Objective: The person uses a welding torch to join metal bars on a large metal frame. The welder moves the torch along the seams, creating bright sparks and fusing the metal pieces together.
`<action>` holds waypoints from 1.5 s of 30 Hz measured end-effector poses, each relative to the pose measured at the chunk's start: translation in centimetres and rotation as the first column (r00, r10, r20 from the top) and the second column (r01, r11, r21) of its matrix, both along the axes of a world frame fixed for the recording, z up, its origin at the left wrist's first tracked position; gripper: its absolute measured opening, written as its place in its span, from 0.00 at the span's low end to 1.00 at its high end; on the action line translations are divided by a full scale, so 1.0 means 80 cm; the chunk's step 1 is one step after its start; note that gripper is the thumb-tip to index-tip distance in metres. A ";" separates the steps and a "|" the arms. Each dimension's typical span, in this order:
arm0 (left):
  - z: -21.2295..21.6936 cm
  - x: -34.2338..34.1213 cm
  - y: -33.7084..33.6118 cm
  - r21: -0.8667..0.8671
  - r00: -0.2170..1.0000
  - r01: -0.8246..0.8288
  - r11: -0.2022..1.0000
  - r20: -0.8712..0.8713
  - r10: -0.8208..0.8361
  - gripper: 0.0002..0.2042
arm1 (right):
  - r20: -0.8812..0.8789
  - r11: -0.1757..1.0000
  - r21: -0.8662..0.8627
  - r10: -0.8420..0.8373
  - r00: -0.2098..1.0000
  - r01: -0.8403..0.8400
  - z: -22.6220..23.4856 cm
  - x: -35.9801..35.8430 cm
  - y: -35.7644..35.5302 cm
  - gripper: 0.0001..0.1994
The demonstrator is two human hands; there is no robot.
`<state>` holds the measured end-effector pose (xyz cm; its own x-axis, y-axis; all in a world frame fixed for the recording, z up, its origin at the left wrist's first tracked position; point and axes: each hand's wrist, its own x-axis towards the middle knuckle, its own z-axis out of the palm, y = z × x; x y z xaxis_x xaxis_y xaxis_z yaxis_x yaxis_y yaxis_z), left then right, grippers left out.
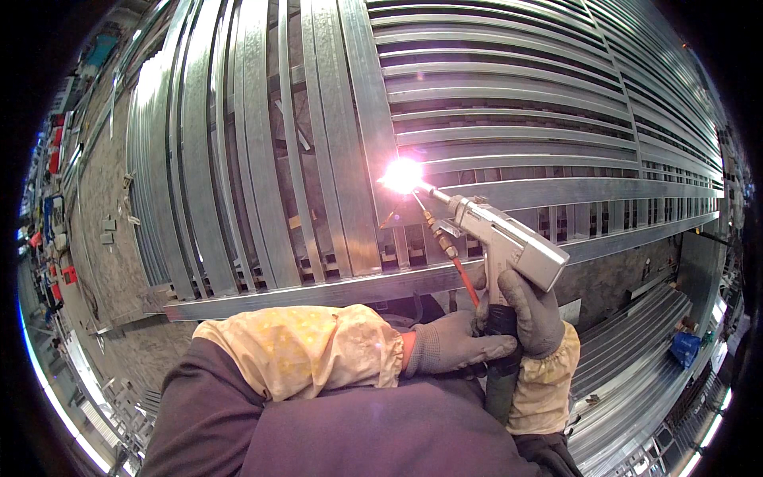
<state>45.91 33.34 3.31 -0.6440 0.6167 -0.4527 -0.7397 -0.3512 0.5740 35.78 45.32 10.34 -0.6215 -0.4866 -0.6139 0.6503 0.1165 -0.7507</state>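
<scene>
A grey handheld welding gun (517, 242) points up and to the left, with a glaring white-pink arc at its nozzle tip. That glare hides the spot where the tip meets the metal. My right hand (534, 314), in a grey glove, is closed around the gun's grip. Just left of it, my gloved left hand (457, 343) is closed against the lower grip, near the dark wrapped cable (501, 389). A thin red hose (465, 282) with a brass fitting runs beside the nozzle. The glow falls on a metal frame (362, 151) of upright and crosswise bars, at a joint between them.
Long metal profiles (628, 342) lie stacked at the lower right, with a blue object (685, 348) on them. More metal lengths stand at the left end of the frame. Small grey blocks (109, 230) lie on the floor there. Red items (56, 151) line the far left.
</scene>
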 end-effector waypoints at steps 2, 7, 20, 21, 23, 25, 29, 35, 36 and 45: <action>0.006 -0.002 -0.002 0.018 0.999 0.007 1.000 0.031 -0.007 0.19 | -0.018 1.000 0.016 -0.001 1.000 0.001 0.000 0.001 0.000 0.17; 0.009 -0.010 -0.011 0.018 0.989 0.113 0.993 0.096 -0.114 0.14 | -0.040 1.000 0.006 -0.028 0.999 0.028 -0.005 0.003 0.000 0.16; 0.029 -0.014 -0.024 -0.024 0.983 0.180 0.983 -0.041 -0.181 0.17 | -0.220 0.993 0.111 0.057 0.974 -0.033 0.009 0.016 0.008 0.20; 0.028 -0.012 -0.024 -0.007 0.987 0.159 0.987 -0.007 -0.159 0.18 | -0.271 0.990 0.133 0.086 0.959 -0.051 0.007 0.017 0.008 0.21; 0.025 -0.012 -0.024 0.012 0.989 0.149 0.989 0.013 -0.149 0.17 | -0.285 0.986 0.165 0.077 0.955 -0.031 -0.003 0.019 0.012 0.20; 0.021 -0.013 -0.026 0.015 0.985 0.174 0.985 -0.008 -0.174 0.17 | -0.229 0.987 0.151 -0.013 0.973 0.048 0.000 0.019 0.000 0.17; 0.017 -0.011 -0.026 -0.025 0.992 0.113 0.993 -0.048 -0.114 0.18 | -0.179 0.979 0.200 -0.012 0.984 0.049 -0.013 0.019 0.006 0.16; -0.001 -0.005 -0.023 -0.045 0.995 0.080 0.996 -0.057 -0.082 0.24 | -0.129 0.981 0.176 -0.064 0.990 0.086 0.010 0.008 -0.023 0.17; 0.000 -0.005 -0.023 -0.042 0.995 0.082 0.996 -0.045 -0.084 0.24 | -0.105 0.986 0.148 -0.061 0.993 0.076 0.010 0.007 -0.023 0.17; 0.001 -0.004 -0.023 0.013 0.999 0.041 0.999 -0.004 -0.041 0.24 | -0.125 0.993 0.121 0.030 0.992 -0.014 0.004 0.003 -0.015 0.19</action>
<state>45.60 31.48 3.38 -0.6197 0.6485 -0.4421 -0.7515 -0.3277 0.5726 36.04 44.13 10.67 -0.6879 -0.4291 -0.5853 0.5471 0.2233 -0.8067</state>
